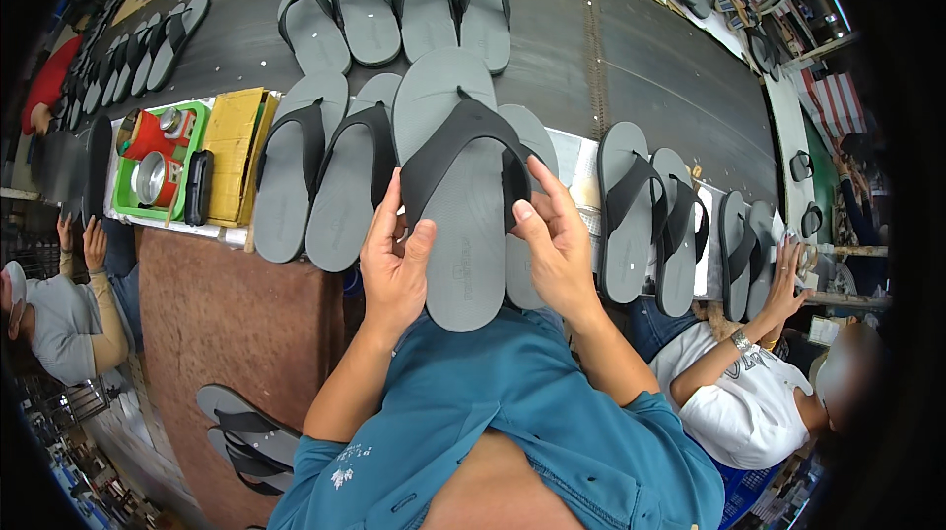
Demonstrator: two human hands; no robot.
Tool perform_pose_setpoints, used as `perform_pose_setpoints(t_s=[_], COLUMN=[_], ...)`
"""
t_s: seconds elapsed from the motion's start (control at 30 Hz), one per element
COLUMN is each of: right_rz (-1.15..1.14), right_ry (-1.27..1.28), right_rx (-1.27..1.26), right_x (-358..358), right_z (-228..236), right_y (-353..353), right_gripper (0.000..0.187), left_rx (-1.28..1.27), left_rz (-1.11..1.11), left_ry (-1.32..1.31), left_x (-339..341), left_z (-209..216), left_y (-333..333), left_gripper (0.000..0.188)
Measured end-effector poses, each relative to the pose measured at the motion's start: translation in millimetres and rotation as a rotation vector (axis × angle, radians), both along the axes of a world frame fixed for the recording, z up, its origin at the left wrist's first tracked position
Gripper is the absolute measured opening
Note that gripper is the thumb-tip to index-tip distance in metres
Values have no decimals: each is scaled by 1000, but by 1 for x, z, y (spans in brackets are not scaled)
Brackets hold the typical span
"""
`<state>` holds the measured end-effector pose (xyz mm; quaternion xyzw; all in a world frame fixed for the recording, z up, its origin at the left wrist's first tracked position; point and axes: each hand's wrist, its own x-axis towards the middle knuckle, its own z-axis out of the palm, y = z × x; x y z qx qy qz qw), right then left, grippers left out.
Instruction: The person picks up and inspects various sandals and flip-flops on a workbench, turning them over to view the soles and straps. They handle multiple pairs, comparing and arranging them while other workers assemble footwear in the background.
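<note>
One grey-soled, black-strapped flip-flop (463, 244) between your fingers (555, 190).
Left hand (396, 279) and right hand (558, 269) grip its sides; best keep both thumbs (419, 242) level.

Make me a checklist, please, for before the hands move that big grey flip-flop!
1. Left hand gripping the grey flip-flop: ok, at its left edge.
2. Right hand gripping it too: ok, at the right edge.
3. Black strap reaching from toe to both sides: ok.
4. Clear space behind it: not ok, another flip-flop is partly hidden there.
5. Underside clean: cannot tell, it's out of view.
6. Green tray away from both hands: ok.
</note>
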<state>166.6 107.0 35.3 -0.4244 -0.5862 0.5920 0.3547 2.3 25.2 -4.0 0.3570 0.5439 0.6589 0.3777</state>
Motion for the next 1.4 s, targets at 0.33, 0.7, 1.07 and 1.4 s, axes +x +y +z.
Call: perform_pose_setpoints(t_s=[0.33, 0.7, 1.07, 1.4], right_rz=[15, -72, -179, -64], right_ry=[-185, -405, -282, -190], right_rx=[490, 552, 142, 653], right_x=[-2, 37, 67, 46], right_z=[31, -13, -35, 18], right_y=[-12, 15, 25, -16], right_gripper=[40, 48, 44, 57], left_rx=[91, 18, -115, 30], left_rz=[-117, -12, 101, -135], left_ry=[-382, -397, 535, -173], left_x=[2, 8, 25, 46], left_z=[15, -3, 2, 45], left_y=[-11, -3, -1, 20], left_gripper=[63, 57, 65, 57])
